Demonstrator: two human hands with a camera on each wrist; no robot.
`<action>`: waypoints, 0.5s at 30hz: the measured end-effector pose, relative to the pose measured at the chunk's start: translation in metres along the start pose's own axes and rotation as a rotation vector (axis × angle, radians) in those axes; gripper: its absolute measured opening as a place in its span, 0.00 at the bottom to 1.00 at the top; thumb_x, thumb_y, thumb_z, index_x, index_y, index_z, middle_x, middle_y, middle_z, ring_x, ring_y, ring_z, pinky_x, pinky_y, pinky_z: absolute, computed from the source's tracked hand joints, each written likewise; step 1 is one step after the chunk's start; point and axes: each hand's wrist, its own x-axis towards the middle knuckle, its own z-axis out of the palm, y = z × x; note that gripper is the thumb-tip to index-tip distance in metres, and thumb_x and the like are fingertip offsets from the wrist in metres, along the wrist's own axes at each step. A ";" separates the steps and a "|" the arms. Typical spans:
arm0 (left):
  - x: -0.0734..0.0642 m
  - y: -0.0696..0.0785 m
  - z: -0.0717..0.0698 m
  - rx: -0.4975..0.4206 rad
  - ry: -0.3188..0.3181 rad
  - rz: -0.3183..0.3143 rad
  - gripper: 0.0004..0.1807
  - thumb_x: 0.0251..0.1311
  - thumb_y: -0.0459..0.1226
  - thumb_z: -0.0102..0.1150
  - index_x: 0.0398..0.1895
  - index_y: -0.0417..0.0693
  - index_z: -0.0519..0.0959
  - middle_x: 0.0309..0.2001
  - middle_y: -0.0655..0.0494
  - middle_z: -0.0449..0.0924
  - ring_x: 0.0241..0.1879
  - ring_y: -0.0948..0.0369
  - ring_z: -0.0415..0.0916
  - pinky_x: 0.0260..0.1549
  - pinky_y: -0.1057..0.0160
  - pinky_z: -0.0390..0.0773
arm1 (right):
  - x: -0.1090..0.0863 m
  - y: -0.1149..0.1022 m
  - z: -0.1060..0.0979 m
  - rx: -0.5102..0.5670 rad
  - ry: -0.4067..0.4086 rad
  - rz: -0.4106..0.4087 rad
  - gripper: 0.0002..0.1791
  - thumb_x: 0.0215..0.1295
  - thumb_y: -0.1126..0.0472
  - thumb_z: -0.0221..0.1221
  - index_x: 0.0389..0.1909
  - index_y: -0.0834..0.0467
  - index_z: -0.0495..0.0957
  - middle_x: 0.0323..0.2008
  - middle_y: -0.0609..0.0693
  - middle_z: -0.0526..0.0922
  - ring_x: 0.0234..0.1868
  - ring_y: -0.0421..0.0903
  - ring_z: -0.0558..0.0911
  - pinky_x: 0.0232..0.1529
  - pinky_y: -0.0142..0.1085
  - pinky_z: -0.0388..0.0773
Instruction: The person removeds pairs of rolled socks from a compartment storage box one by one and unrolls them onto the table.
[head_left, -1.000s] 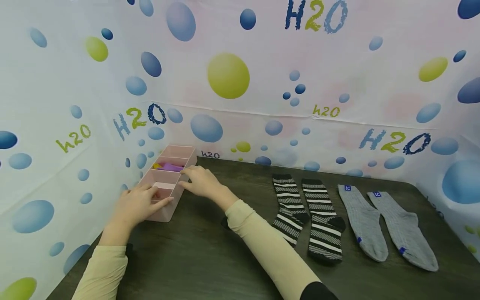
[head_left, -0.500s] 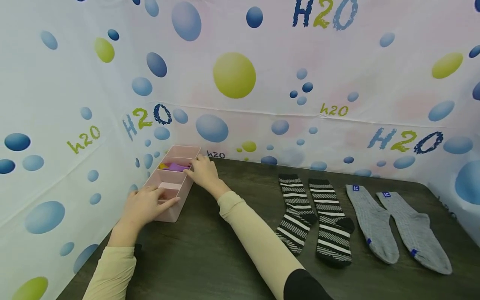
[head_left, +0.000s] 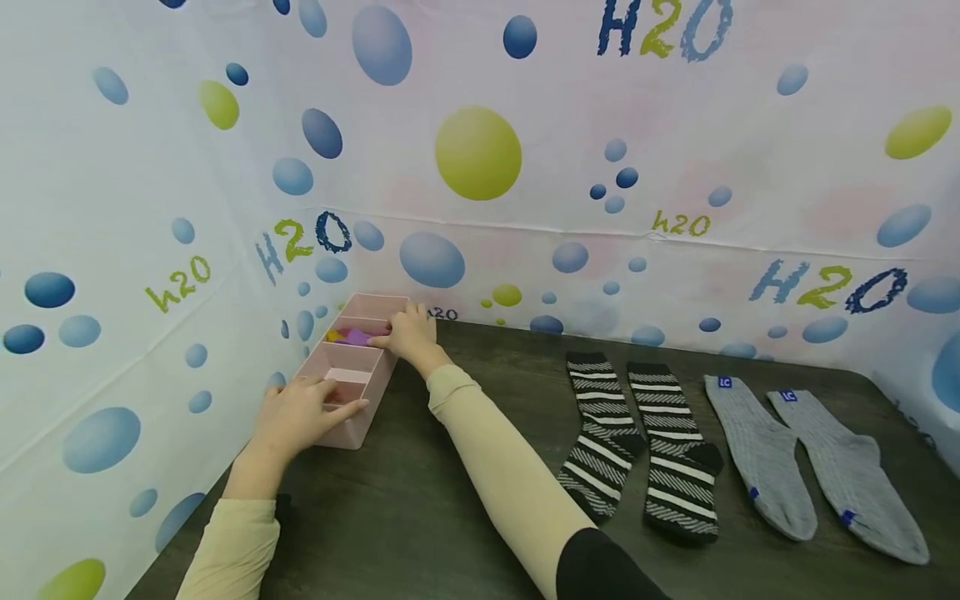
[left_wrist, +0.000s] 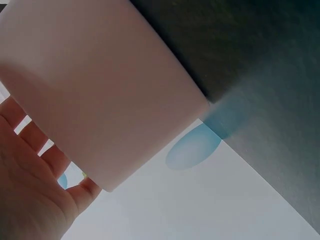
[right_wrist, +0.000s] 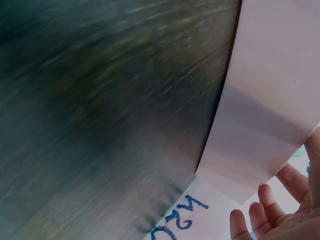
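Note:
A long pale pink divided box [head_left: 381, 387] stands on the dark table along the left wall. Its second compartment from the back holds a purple item [head_left: 358, 337] and a yellow item [head_left: 333, 335]. My left hand [head_left: 296, 417] lies on the near end, fingers over the rim and thumb toward the right corner. In the left wrist view, the fingers [left_wrist: 55, 162] show past the upper edge of the box's wall. At the far right side, my right hand [head_left: 414, 337] touches the rim. Its fingers [right_wrist: 270, 202] look spread and loose in the right wrist view.
On the table [head_left: 375, 517] lie two black-and-white striped socks [head_left: 606, 442] [head_left: 675, 467]. Farther right are two grey socks [head_left: 761, 458] [head_left: 855, 479] with blue marks. A bubble-patterned backdrop [head_left: 480, 250] rises behind and to the left, close against the box.
My right hand has slid along the box's right rim toward the far end. My left hand stays at the near end. The whole head view has shifted slightly.

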 end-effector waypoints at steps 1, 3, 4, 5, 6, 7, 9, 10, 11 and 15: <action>0.000 0.000 0.000 0.001 0.001 -0.003 0.28 0.55 0.65 0.58 0.36 0.50 0.83 0.38 0.48 0.85 0.42 0.49 0.79 0.47 0.34 0.67 | 0.001 -0.001 0.000 -0.001 -0.008 0.005 0.24 0.57 0.30 0.59 0.44 0.41 0.85 0.57 0.47 0.72 0.55 0.45 0.68 0.60 0.42 0.69; -0.001 0.001 0.001 0.001 0.007 -0.003 0.28 0.55 0.65 0.58 0.35 0.50 0.83 0.37 0.49 0.85 0.41 0.50 0.79 0.46 0.36 0.67 | 0.004 -0.001 0.000 -0.006 -0.027 0.010 0.23 0.56 0.30 0.60 0.42 0.41 0.86 0.55 0.47 0.72 0.55 0.46 0.67 0.59 0.42 0.69; -0.001 0.002 0.001 0.002 0.011 -0.002 0.28 0.55 0.65 0.58 0.34 0.50 0.83 0.36 0.50 0.85 0.40 0.50 0.79 0.45 0.36 0.67 | 0.005 -0.002 0.000 -0.010 -0.036 0.011 0.23 0.56 0.31 0.61 0.41 0.41 0.86 0.54 0.47 0.72 0.56 0.46 0.66 0.59 0.43 0.69; 0.000 0.002 0.001 0.005 0.015 -0.002 0.28 0.55 0.65 0.58 0.33 0.51 0.83 0.36 0.51 0.84 0.39 0.51 0.79 0.44 0.37 0.67 | 0.006 -0.002 0.000 -0.013 -0.045 0.011 0.22 0.55 0.31 0.62 0.41 0.41 0.86 0.54 0.47 0.72 0.56 0.46 0.66 0.59 0.43 0.69; 0.000 0.002 0.001 0.007 0.017 -0.004 0.28 0.55 0.65 0.58 0.32 0.51 0.83 0.35 0.51 0.84 0.39 0.51 0.79 0.44 0.37 0.68 | 0.008 -0.002 0.000 -0.016 -0.054 0.011 0.22 0.55 0.31 0.62 0.40 0.41 0.86 0.54 0.47 0.72 0.56 0.46 0.66 0.59 0.43 0.68; 0.000 0.003 0.002 0.010 0.020 -0.004 0.27 0.54 0.65 0.59 0.32 0.51 0.83 0.35 0.51 0.84 0.38 0.52 0.79 0.43 0.38 0.68 | 0.009 -0.002 0.000 -0.015 -0.065 0.013 0.22 0.54 0.31 0.63 0.39 0.42 0.86 0.54 0.47 0.72 0.56 0.46 0.65 0.60 0.43 0.68; 0.000 0.003 0.003 0.013 0.027 -0.007 0.27 0.54 0.65 0.59 0.32 0.52 0.83 0.35 0.52 0.84 0.39 0.52 0.79 0.44 0.38 0.68 | 0.011 -0.002 0.000 -0.011 -0.088 0.015 0.21 0.54 0.31 0.63 0.37 0.42 0.87 0.55 0.47 0.72 0.56 0.47 0.64 0.61 0.44 0.67; 0.000 0.003 0.003 0.015 0.030 -0.010 0.27 0.53 0.65 0.59 0.32 0.52 0.83 0.35 0.51 0.84 0.39 0.52 0.79 0.44 0.38 0.68 | 0.012 -0.002 0.001 -0.013 -0.099 0.017 0.21 0.55 0.31 0.63 0.37 0.42 0.87 0.55 0.48 0.71 0.56 0.47 0.64 0.61 0.44 0.67; 0.000 0.003 0.004 0.017 0.032 -0.013 0.27 0.53 0.65 0.59 0.33 0.52 0.83 0.36 0.51 0.84 0.39 0.52 0.79 0.45 0.38 0.68 | 0.013 -0.003 0.001 -0.014 -0.108 0.019 0.21 0.55 0.32 0.63 0.37 0.43 0.87 0.55 0.48 0.71 0.57 0.47 0.64 0.61 0.44 0.66; -0.001 0.001 0.003 0.017 0.039 -0.018 0.27 0.53 0.66 0.59 0.33 0.52 0.83 0.35 0.52 0.84 0.39 0.52 0.79 0.46 0.38 0.68 | 0.018 -0.008 0.002 -0.027 -0.141 0.055 0.22 0.55 0.32 0.63 0.37 0.45 0.85 0.57 0.49 0.68 0.59 0.48 0.61 0.63 0.44 0.62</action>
